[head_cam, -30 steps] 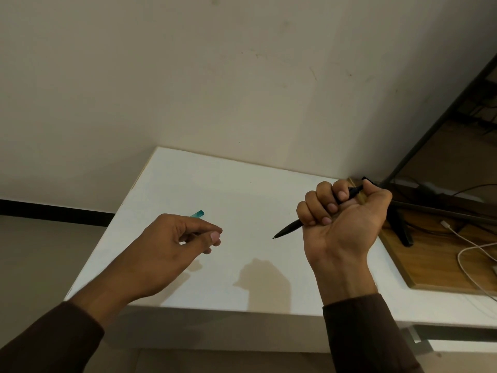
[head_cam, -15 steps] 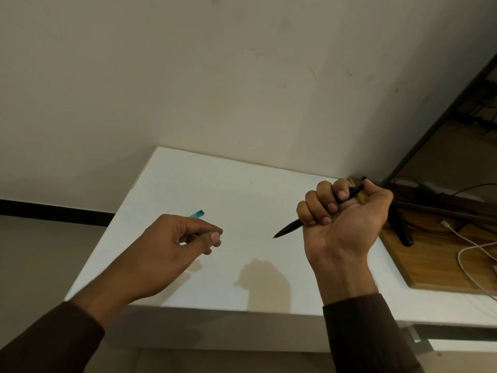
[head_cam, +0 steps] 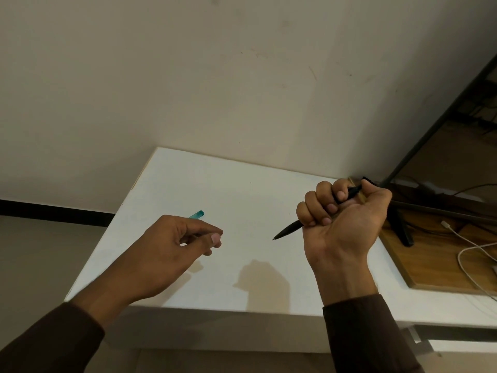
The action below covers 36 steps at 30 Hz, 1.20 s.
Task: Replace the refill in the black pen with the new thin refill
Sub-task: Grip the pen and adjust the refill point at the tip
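Note:
My right hand (head_cam: 341,219) is curled in a fist round the black pen (head_cam: 289,229), held above the white table (head_cam: 215,189). The pen's tip points down and left, and my thumb lies over its top end. My left hand (head_cam: 177,243) hovers over the left part of the table with thumb and fingers curled together. A thin teal-ended piece (head_cam: 197,214), which looks like the refill, sticks out behind its knuckles. The rest of that piece is hidden by the hand.
The table's far edge meets a plain wall. To the right lies a wooden board (head_cam: 430,262) with a black stand (head_cam: 402,227) and a white cable (head_cam: 465,254) on it. A dark slanted frame (head_cam: 441,117) rises at far right.

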### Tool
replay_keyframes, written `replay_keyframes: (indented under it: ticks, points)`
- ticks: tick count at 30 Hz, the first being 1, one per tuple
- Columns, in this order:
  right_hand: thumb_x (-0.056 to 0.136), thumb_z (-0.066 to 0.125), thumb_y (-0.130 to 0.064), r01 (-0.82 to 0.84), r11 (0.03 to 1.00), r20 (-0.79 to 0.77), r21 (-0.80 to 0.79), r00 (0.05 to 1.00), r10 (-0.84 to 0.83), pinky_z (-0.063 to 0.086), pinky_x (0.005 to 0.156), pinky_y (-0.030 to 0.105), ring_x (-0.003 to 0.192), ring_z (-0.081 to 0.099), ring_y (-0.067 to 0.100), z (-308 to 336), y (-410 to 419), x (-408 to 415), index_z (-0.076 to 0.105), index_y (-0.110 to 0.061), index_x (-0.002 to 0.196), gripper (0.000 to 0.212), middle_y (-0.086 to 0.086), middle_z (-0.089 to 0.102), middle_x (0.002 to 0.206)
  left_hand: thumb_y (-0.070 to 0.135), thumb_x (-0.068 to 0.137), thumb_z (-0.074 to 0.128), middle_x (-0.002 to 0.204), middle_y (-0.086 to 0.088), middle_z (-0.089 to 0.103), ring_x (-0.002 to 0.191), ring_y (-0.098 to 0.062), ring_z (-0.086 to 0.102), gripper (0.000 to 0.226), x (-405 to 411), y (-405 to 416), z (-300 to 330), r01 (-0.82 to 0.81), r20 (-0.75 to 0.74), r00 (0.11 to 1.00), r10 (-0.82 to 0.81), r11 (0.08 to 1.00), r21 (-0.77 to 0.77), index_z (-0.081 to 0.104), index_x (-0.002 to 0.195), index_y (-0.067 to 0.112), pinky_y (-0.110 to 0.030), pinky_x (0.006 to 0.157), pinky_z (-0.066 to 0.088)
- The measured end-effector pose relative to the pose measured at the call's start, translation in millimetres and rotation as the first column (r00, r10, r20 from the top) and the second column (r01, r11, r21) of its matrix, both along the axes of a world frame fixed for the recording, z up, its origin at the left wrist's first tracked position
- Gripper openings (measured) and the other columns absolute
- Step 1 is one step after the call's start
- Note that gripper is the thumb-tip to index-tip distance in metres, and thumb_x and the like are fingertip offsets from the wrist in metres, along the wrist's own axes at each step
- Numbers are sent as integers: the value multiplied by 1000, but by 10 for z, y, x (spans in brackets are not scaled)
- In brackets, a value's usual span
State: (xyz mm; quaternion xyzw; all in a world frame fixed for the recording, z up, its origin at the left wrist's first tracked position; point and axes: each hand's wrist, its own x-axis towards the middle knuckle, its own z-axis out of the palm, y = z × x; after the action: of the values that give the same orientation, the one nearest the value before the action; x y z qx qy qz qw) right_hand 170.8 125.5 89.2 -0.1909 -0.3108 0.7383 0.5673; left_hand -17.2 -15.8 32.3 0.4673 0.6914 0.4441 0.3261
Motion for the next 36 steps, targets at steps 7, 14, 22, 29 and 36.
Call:
replay_keyframes:
  ticks: [7, 14, 22, 29, 36]
  points:
    - [94, 34, -41, -3, 1000, 15, 6, 1000, 3, 19, 42, 24, 44, 15, 13, 11, 2, 6, 36, -16, 59, 42, -2, 24, 53, 65, 70, 58, 96, 28, 79, 88, 2, 76, 47, 14, -3, 39, -6, 15, 1000, 6, 1000, 6, 82, 97, 35, -39, 96, 59]
    - [94, 32, -40, 2, 1000, 28, 23, 1000, -2, 18, 43, 24, 44, 15, 13, 26, 11, 10, 35, -16, 60, 42, -1, 23, 54, 64, 71, 58, 96, 29, 79, 88, 2, 76, 46, 22, 19, 45, -13, 19, 1000, 13, 1000, 3, 82, 96, 34, -38, 95, 59]
    - [94, 31, -38, 16, 997, 78, 78, 997, -22, 21, 42, 23, 44, 14, 14, 47, -15, 2, 33, -15, 60, 41, 1, 20, 55, 64, 72, 59, 99, 26, 79, 90, 1, 76, 44, 9, 14, 27, -17, 17, 1000, 17, 1000, 0, 82, 96, 36, -40, 98, 58]
    - [95, 30, -38, 7, 992, 91, 125, 996, -18, 21, 42, 22, 43, 14, 14, 71, -33, -3, 32, -15, 61, 41, 2, 17, 56, 62, 73, 59, 97, 27, 79, 89, 2, 76, 40, 8, 15, 19, -20, 13, 1000, 20, 1000, 3, 82, 94, 37, -40, 98, 58]
    - [96, 29, -39, 13, 993, 84, 114, 996, -23, 20, 42, 23, 45, 13, 15, 71, -49, -14, 33, -15, 59, 44, 2, 18, 56, 52, 83, 64, 96, 23, 81, 90, 3, 75, 29, -5, 16, 8, -30, 7, 1000, 30, 1000, -3, 82, 98, 34, -40, 99, 57]
